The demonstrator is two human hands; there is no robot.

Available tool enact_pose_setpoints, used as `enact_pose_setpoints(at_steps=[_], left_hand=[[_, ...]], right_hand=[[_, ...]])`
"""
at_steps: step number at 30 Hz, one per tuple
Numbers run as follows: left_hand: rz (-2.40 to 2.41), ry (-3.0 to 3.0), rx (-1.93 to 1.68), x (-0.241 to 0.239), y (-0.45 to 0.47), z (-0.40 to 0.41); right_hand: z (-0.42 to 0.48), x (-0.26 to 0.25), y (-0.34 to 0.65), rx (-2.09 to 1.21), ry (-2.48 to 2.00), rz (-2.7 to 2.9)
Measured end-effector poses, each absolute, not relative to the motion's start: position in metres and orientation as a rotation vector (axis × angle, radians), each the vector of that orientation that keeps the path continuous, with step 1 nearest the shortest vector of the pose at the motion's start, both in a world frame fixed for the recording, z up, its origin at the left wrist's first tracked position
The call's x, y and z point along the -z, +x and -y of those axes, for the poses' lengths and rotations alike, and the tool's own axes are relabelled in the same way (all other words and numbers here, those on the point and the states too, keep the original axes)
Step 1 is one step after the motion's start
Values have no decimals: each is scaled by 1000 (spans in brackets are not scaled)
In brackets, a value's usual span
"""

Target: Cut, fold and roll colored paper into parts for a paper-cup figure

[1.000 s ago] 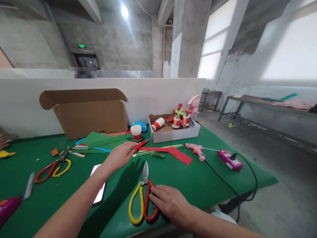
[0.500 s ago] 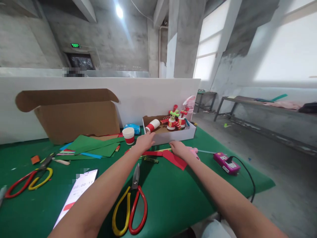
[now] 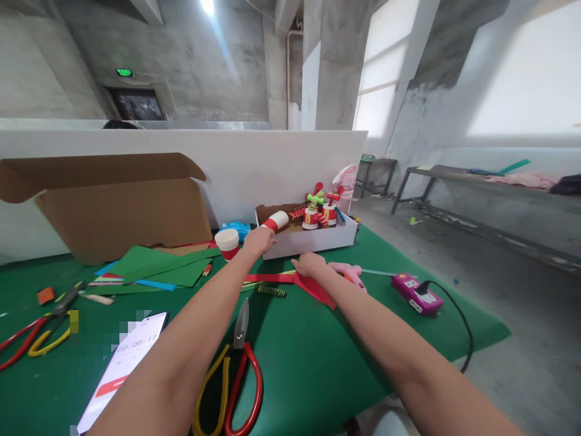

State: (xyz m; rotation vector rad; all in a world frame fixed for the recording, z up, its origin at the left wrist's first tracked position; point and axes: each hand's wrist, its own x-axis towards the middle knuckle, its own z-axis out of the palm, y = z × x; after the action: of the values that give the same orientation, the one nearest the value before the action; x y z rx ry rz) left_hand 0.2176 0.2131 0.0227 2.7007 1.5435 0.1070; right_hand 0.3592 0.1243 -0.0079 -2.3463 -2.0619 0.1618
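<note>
My left hand [image 3: 258, 240] reaches far across the green table [image 3: 318, 357] to the white box [image 3: 308, 241], its fingers at a red-and-white paper cup [image 3: 275, 220] lying on its side in the box's left end; whether it grips the cup is unclear. My right hand [image 3: 309, 264] rests palm down, fingers curled, on the red paper strip [image 3: 313, 286] in front of the box. Several red and green craft figures [image 3: 320, 212] stand in the box. Another red-and-white paper cup [image 3: 227, 243] stands upright left of my left hand.
Yellow-and-red scissors [image 3: 231, 375] lie near the front edge under my left arm. A phone [image 3: 122, 363] lies at the left, a second pair of scissors [image 3: 31, 333] farther left. A pink glue gun [image 3: 347, 272], a pink power strip [image 3: 417, 293], green paper sheets [image 3: 158, 266] and an open cardboard box [image 3: 118, 206] surround them.
Both hands moved forward, away from the scissors and toward the white box. My left hand went from the red stick to the cup in the box; my right hand landed on the red paper.
</note>
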Motion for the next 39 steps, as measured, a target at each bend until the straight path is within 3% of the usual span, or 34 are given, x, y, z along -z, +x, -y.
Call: enact_pose_setpoints(at_steps=[8, 13, 20, 24, 30, 39], left_hand=[[-1467, 2696, -194, -20, 186, -198], [-1711, 2605, -111, -18, 137, -189], [-1813, 2546, 34, 10, 127, -173], [-1869, 2549, -14, 0, 113, -163], [-1916, 2558, -44, -15, 78, -137], [-1886, 2567, 44, -8, 95, -143]], right_hand=[[-116, -23, 374, 246, -1955, 1989], [-129, -4, 382, 80, -2048, 2063], [-118, -7, 378, 128, -1962, 2048], [-89, -12, 368, 86, -1709, 1926], [-31, -10, 344, -155, -1680, 1699], [-21, 28, 301, -273, -1717, 2147]])
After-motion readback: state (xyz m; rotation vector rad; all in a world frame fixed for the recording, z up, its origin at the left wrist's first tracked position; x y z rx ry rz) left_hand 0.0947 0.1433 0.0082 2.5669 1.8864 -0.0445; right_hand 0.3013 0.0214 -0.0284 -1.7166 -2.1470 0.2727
